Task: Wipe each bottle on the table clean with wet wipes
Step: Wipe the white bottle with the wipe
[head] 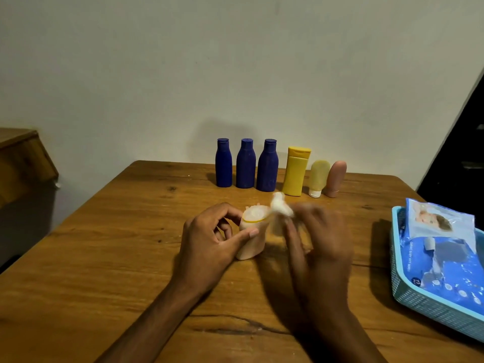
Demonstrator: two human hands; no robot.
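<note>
Plain pale wall behind; wooden bench [110,252] in front of you. Your left hand [209,247] gripped a peach bottle [248,244] mid-bench, thumb and fingers curled round its body. Your right hand [319,244], blurred, pinched a white wipe [281,208] against the bottle's top. Six more stood in a row at the far edge: three blue bottles [245,163], a yellow bottle [295,171], two small tubes [327,178]. At right, a wipes pack [442,247] lay in a teal basket [419,307].
</note>
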